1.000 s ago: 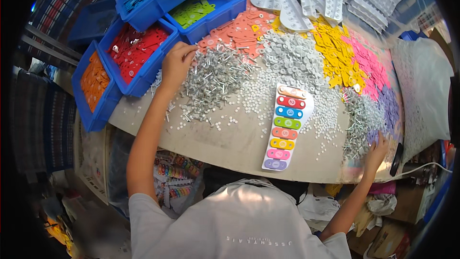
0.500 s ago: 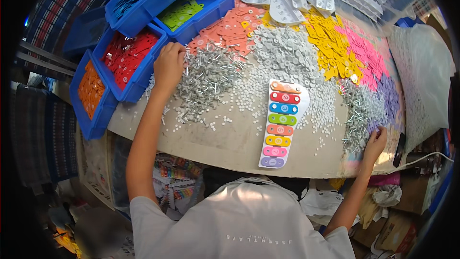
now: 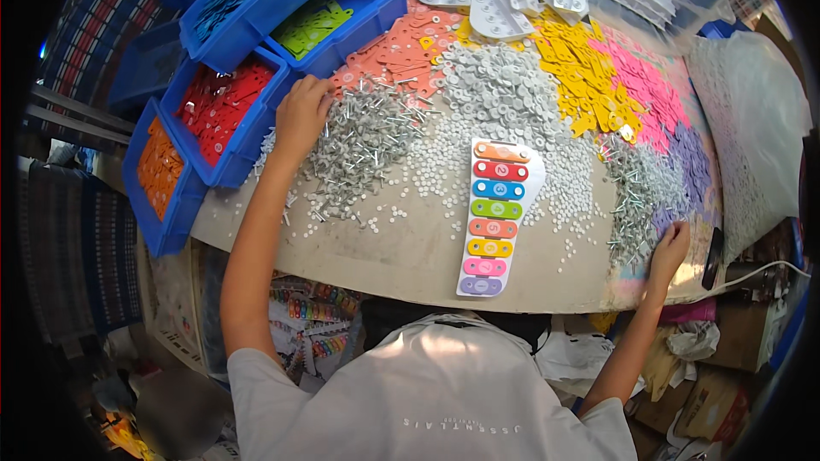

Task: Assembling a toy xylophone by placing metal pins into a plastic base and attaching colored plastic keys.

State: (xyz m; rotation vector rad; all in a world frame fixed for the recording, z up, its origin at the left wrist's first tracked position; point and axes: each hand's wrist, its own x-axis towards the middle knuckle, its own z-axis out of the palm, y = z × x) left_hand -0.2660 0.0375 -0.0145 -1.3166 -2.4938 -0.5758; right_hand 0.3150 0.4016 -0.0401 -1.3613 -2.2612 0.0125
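Observation:
A toy xylophone with a white base and several coloured bars lies on the table in front of me, between my hands. At the left edge of a heap of silvery pins, my left hand has its fingers bent together; whatever is in them is hidden. My right hand is beside a second heap of metal pins and the purple bars. Its fingers are curled closed, and I cannot make out what they hold. Neither hand touches the xylophone.
Blue bins stand at the left with red bars, orange bars and green bars. Grey washers, yellow bars and pink bars are heaped behind. White xylophone bases lie at the back. A plastic bag sits right.
The whole view has shifted slightly. My left hand stays by its pin heap; my right hand stays near the purple bars, its fingers curled a little more. The xylophone lies as before.

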